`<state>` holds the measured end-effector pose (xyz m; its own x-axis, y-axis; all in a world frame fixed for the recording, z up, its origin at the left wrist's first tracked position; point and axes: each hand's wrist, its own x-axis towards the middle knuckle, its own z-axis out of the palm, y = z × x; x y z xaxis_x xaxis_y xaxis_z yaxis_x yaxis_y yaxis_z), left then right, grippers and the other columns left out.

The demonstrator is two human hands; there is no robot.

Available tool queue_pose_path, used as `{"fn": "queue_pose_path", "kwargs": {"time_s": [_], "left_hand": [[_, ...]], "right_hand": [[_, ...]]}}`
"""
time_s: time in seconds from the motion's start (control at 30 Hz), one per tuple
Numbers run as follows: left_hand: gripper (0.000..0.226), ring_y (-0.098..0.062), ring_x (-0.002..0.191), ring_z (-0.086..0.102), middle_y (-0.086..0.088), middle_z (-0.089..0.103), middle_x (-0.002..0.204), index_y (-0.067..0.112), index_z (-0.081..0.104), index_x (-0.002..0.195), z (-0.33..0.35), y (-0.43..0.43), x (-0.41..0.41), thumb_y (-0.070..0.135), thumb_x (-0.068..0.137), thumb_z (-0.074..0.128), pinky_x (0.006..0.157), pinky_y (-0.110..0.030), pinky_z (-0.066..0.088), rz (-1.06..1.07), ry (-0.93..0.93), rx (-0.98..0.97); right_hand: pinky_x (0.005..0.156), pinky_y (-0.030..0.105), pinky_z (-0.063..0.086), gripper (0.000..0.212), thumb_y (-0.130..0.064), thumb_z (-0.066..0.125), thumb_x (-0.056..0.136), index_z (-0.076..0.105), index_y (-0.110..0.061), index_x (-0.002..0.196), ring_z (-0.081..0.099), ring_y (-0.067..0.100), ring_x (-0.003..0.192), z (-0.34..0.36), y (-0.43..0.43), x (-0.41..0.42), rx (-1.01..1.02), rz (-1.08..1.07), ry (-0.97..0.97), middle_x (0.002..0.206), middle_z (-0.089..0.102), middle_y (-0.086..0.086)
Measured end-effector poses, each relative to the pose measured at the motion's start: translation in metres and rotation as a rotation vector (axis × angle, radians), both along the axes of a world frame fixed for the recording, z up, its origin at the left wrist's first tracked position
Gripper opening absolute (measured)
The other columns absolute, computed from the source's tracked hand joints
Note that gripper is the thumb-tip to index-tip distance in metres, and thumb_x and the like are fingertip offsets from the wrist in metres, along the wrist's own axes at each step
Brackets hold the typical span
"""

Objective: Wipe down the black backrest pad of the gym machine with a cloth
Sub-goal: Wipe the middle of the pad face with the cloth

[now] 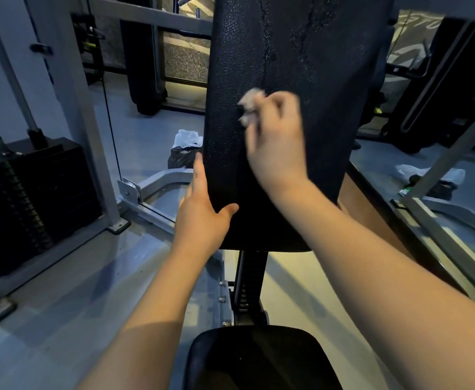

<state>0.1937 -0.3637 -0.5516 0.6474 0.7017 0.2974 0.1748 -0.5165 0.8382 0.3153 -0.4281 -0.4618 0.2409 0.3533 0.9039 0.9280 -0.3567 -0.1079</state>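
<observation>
No brand or label can be read. The only writing is pale lettering [424, 21] on a dark surface at the far right, partly covered by the machine and too cut off to make out.

The black backrest pad [286, 52] stands upright in the middle, its top cut off by the upper edge of the view. Its pebbled face shows wet-looking streaks high up. The right hand [275, 142] is at mid-height on the pad, its fingers bunched around a small crumpled pale cloth [249, 104] held against the face. Both the hand and the cloth are smeared by motion blur, so the exact finger positions cannot be told. The left hand [202, 218] clasps the pad's lower left edge. Its thumb lies across the front and one finger runs straight up along the side, while the other fingers are hidden behind the pad.

Below the pad a dark post [251, 277] runs down to the black seat pad [258, 358], whose near side is cut off at the bottom. A weight stack [33, 198] stands at the left in a grey frame. On the floor beyond the pad's left edge, a black bag [182, 157] holding something white is partly hidden. A pale crumpled object [427, 171] lies on the floor at the right, too blurred to identify.
</observation>
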Motion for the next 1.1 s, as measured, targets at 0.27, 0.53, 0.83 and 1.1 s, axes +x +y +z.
{"fn": "queue_pose_path", "kwargs": {"time_s": [0.27,0.53,0.83,1.1], "left_hand": [[0.111,-0.022,0.126,0.052,0.007,0.055,0.142,0.054,-0.009,0.152,-0.003,0.002,0.0,0.028,0.085,0.076,0.093,-0.033,0.048,-0.01,-0.01,-0.056],[0.111,-0.023,0.124,0.056,0.004,0.06,0.136,0.049,-0.008,0.154,-0.001,0.002,0.0,0.027,0.086,0.076,0.094,-0.036,0.051,-0.011,-0.02,-0.054],[0.111,-0.026,0.113,0.062,-0.004,0.067,0.124,0.038,-0.005,0.159,0.002,0.004,-0.002,0.035,0.085,0.077,0.09,-0.034,0.052,0.024,0.047,-0.072],[0.102,-0.021,0.118,0.061,0.002,0.065,0.128,0.036,0.01,0.16,0.005,0.003,-0.001,0.029,0.085,0.079,0.089,-0.027,0.047,0.018,0.014,-0.123]], "right_hand": [[0.08,0.041,0.053,0.023,-0.011,0.057,0.098,0.069,0.003,0.113,0.059,0.036,0.093,0.036,0.0,0.024,0.037,-0.054,-0.148,0.108,0.058,0.022],[0.075,0.046,0.055,0.025,-0.016,0.057,0.098,0.068,0.0,0.114,0.059,0.039,0.094,0.027,0.004,0.013,-0.225,0.084,-0.27,0.108,0.059,0.022],[0.076,0.046,0.054,0.03,-0.008,0.059,0.099,0.062,0.003,0.127,0.057,0.038,0.099,-0.002,0.004,-0.001,-0.34,0.14,-0.288,0.115,0.057,0.023],[0.073,0.041,0.053,0.025,-0.01,0.059,0.097,0.068,-0.001,0.118,0.057,0.037,0.091,0.057,0.03,0.014,-0.084,0.001,-0.252,0.106,0.059,0.021]]}}
